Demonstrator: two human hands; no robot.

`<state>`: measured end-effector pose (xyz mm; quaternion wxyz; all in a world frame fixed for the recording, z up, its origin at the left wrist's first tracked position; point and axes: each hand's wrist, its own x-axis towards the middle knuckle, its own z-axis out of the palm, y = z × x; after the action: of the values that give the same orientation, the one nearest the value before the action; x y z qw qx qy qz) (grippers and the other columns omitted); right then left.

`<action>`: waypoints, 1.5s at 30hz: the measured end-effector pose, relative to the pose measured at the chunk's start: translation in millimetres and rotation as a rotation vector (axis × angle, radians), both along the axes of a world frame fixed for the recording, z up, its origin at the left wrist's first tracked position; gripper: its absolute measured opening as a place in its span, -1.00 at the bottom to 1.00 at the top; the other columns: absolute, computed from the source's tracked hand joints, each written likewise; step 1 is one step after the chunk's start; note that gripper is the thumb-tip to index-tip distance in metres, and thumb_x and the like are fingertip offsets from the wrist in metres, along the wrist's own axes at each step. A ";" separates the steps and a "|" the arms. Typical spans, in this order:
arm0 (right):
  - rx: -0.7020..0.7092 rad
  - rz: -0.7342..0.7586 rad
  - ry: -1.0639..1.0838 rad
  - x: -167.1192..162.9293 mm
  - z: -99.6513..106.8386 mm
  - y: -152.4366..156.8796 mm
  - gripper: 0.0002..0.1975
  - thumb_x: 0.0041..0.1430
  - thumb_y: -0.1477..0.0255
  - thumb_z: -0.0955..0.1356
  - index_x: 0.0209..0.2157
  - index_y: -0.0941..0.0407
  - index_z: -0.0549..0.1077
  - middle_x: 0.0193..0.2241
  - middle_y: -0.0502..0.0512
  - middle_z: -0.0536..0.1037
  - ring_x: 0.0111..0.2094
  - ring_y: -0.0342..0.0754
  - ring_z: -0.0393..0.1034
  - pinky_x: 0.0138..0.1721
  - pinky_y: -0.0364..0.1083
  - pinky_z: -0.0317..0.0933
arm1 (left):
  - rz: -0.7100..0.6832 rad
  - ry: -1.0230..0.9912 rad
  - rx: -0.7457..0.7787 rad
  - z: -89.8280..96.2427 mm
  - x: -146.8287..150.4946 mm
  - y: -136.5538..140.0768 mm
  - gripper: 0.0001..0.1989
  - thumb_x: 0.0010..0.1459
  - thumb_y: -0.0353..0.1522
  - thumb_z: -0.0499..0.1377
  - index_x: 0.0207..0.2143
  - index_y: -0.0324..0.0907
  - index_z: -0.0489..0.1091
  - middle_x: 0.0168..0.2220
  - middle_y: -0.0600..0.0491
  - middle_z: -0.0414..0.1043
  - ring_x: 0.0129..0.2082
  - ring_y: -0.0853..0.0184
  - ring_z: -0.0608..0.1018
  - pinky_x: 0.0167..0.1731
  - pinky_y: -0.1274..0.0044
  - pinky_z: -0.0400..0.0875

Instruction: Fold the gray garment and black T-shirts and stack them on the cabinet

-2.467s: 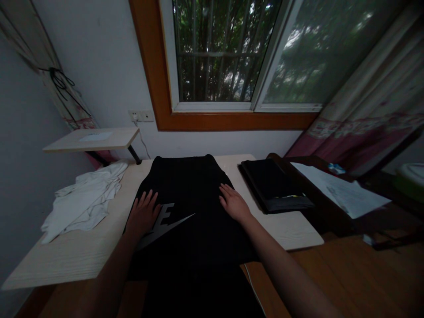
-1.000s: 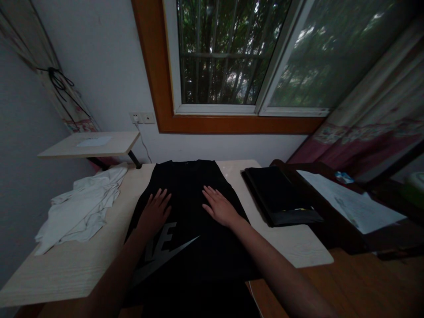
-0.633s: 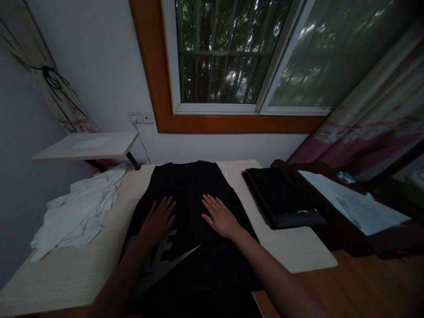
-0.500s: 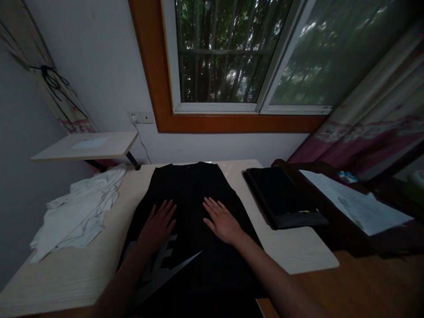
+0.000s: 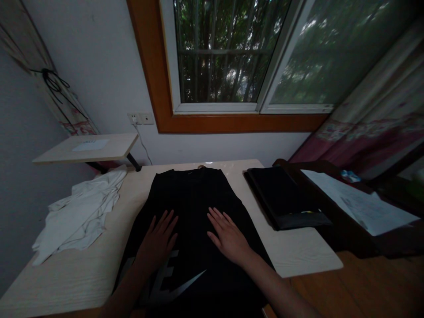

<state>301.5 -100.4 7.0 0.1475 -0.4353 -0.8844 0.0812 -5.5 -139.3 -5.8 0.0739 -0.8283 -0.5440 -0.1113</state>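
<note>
A black sleeveless shirt [image 5: 192,194] with a grey printed logo lies spread on the pale wooden table [image 5: 66,282], its neckline toward the window. My left hand [image 5: 157,240] rests flat on the left part of the chest, fingers stretched out, just above the grey lettering. On the right part my right hand [image 5: 230,236] lies palm down with its fingers extended and the thumb apart. Neither hand grips the cloth. The shirt's lower part runs toward me and its hem is too dark to make out.
Left on the table lies a crumpled white cloth [image 5: 81,212] below a small raised shelf [image 5: 89,148]. Folded black clothes [image 5: 285,196] are stacked at the right edge. Beyond them, a paper sheet [image 5: 361,203] lies on dark furniture. A window [image 5: 232,57] is behind the table.
The shirt has slid slightly toward me, its neckline now lower in view. Both hands have moved a little toward me with it, still flat on the cloth.
</note>
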 end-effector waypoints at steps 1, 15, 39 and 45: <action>-0.007 0.003 0.012 0.2 -0.1 0.4 -0.41 0.42 0.22 0.22 0.39 0.08 0.10 0.41 0.16 0.06 0.42 0.08 -0.04 0.38 0.23 -0.01 | 0.004 0.001 -0.001 -0.2 0.1 -0.2 -0.43 0.38 -0.24 -0.02 0.40 -0.02 0.05 0.44 -0.03 -0.01 0.43 0.09 0.09 0.32 0.03 0.10; 0.239 -0.586 0.028 37.5 7.0 93.1 -0.52 0.38 0.22 0.22 0.23 0.14 0.32 -0.05 0.36 0.43 -0.01 0.27 0.32 -0.03 0.19 0.30 | 0.173 -0.087 0.068 1.2 -70.4 49.9 -0.50 0.36 -0.25 -0.01 0.31 -0.10 0.23 0.41 -0.07 0.10 0.43 0.05 0.07 0.31 0.05 0.13; -0.260 -0.686 0.130 86.1 4.1 146.6 -0.66 0.19 0.26 0.40 -0.09 0.18 0.52 -0.22 0.24 0.63 -0.22 0.09 0.55 -0.24 -0.07 0.32 | 0.159 -0.216 0.051 24.2 -17.9 73.1 -0.64 0.36 -0.25 -0.01 0.00 -0.12 0.52 0.09 -0.08 0.51 0.16 0.09 0.46 0.28 0.11 0.19; -0.161 -0.482 0.346 47.3 32.5 134.9 -0.83 0.16 0.43 0.35 -0.20 0.09 0.53 -0.27 0.09 0.61 -0.22 0.01 0.51 -0.17 -0.10 0.31 | 0.047 -0.653 -0.204 50.1 35.2 125.9 -0.66 0.37 -0.20 0.00 -0.06 -0.12 0.51 -0.06 -0.05 0.56 -0.02 0.20 0.56 0.09 0.29 0.42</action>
<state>348.8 34.5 39.6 0.2760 -0.6225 -0.7081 0.1865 29.6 -13.4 44.4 -0.1851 -0.7392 -0.5663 -0.3139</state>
